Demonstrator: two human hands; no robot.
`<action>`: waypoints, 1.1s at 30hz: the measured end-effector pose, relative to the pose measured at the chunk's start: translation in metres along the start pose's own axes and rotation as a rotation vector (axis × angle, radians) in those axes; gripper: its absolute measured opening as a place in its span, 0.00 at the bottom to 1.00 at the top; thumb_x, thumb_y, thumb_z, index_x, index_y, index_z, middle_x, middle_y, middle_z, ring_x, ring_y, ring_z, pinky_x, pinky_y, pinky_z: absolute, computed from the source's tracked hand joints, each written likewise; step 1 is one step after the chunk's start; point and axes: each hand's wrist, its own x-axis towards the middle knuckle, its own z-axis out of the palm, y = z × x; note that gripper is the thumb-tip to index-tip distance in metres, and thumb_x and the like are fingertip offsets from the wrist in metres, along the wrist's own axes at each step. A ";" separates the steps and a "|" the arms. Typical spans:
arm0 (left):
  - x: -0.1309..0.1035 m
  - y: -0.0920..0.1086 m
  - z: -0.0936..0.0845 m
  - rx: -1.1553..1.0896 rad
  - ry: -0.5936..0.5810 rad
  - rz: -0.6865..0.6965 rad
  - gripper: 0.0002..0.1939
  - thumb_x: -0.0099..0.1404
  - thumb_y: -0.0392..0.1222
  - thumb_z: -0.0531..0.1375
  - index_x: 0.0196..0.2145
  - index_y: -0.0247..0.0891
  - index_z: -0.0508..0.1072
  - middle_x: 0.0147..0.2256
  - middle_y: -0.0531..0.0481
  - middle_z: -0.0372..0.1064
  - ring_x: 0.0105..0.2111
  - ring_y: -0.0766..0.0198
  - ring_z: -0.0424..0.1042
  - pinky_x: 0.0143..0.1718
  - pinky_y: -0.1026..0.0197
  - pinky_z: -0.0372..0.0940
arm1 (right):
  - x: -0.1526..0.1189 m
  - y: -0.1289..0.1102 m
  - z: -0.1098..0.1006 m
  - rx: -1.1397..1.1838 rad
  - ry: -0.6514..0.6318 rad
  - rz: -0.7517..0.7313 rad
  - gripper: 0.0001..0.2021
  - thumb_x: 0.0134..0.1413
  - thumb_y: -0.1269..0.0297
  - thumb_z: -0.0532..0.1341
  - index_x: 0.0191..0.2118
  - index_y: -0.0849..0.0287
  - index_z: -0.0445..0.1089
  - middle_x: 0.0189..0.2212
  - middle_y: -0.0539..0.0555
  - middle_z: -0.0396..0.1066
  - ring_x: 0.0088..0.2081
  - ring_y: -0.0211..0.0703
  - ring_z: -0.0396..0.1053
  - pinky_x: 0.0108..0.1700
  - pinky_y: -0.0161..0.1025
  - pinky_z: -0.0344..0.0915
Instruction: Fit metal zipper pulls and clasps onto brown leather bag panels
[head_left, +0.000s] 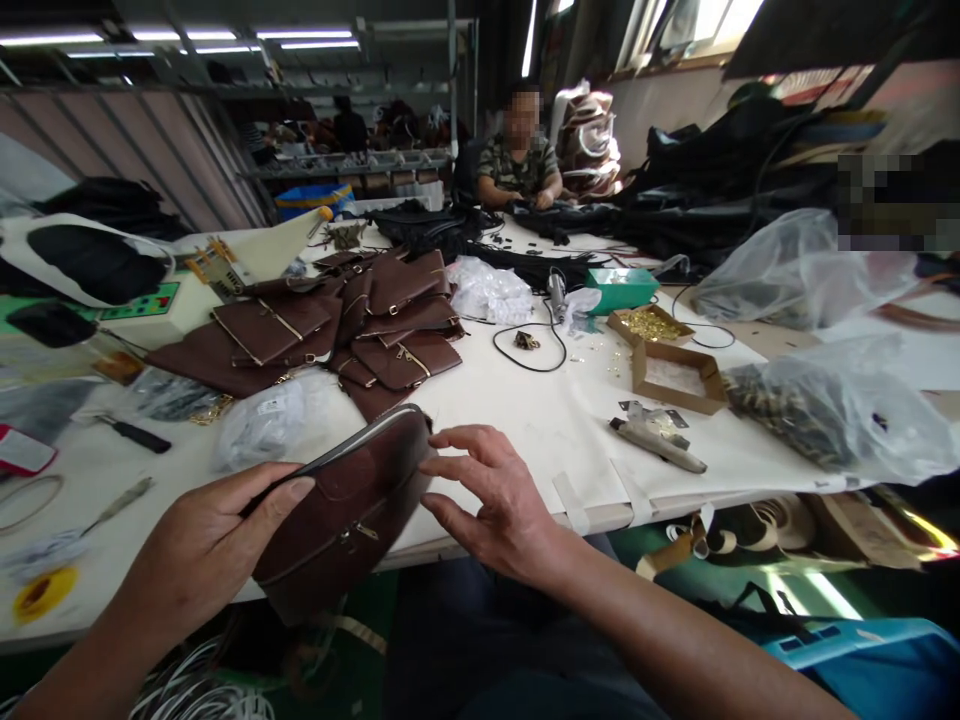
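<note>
A dark brown leather bag piece, with a zipper along its upper edge and a small metal clasp on its front, is tilted over the table's front edge. My left hand grips its upper left edge, thumb on top. Beside its right edge is my right hand, fingers apart and fingertips close to the leather; whether they touch it I cannot tell. Several similar brown pieces with gold zippers lie piled behind it.
On the white table are plastic bags, a black-handled tool, a cardboard tray, gold parts, a green box and a grey-handled cutter. A person sits across the table.
</note>
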 end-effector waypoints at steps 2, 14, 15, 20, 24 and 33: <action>0.009 0.009 0.004 -0.182 -0.150 -0.069 0.27 0.62 0.70 0.65 0.42 0.44 0.85 0.38 0.50 0.85 0.35 0.51 0.82 0.34 0.60 0.75 | 0.014 0.002 -0.006 -0.087 -0.009 -0.051 0.16 0.67 0.61 0.68 0.57 0.51 0.74 0.59 0.61 0.73 0.62 0.56 0.69 0.61 0.56 0.66; 0.064 0.015 0.156 -0.416 -0.377 -0.020 0.25 0.69 0.65 0.62 0.47 0.42 0.84 0.43 0.47 0.84 0.43 0.50 0.81 0.47 0.55 0.74 | -0.023 0.086 -0.030 -0.165 -0.223 0.363 0.10 0.58 0.70 0.73 0.46 0.55 0.79 0.50 0.57 0.77 0.52 0.51 0.74 0.57 0.48 0.70; 0.068 0.016 0.171 -0.348 -0.338 0.049 0.24 0.70 0.64 0.60 0.47 0.43 0.83 0.44 0.48 0.84 0.45 0.50 0.81 0.50 0.53 0.73 | -0.026 0.096 -0.032 -0.164 -0.220 0.416 0.12 0.57 0.71 0.73 0.46 0.56 0.79 0.49 0.57 0.76 0.51 0.50 0.74 0.57 0.46 0.70; 0.075 0.016 0.231 0.020 -0.043 0.490 0.20 0.73 0.57 0.60 0.52 0.43 0.80 0.51 0.44 0.80 0.53 0.47 0.76 0.57 0.46 0.69 | -0.035 0.147 -0.052 -0.268 -0.211 0.636 0.17 0.56 0.67 0.74 0.51 0.54 0.80 0.48 0.55 0.77 0.48 0.47 0.76 0.53 0.42 0.71; 0.071 0.014 0.251 0.218 -0.001 0.646 0.23 0.67 0.58 0.68 0.52 0.40 0.79 0.50 0.41 0.79 0.51 0.45 0.75 0.53 0.45 0.68 | -0.017 0.195 -0.085 -0.379 -0.161 0.726 0.11 0.61 0.63 0.72 0.49 0.54 0.81 0.48 0.55 0.77 0.45 0.44 0.77 0.50 0.40 0.71; 0.078 0.011 0.259 0.250 -0.008 0.649 0.28 0.63 0.57 0.71 0.56 0.42 0.75 0.49 0.43 0.77 0.49 0.45 0.75 0.50 0.45 0.70 | 0.070 0.317 -0.116 -0.568 -0.133 0.878 0.22 0.64 0.67 0.64 0.63 0.56 0.74 0.64 0.62 0.70 0.52 0.50 0.75 0.51 0.41 0.69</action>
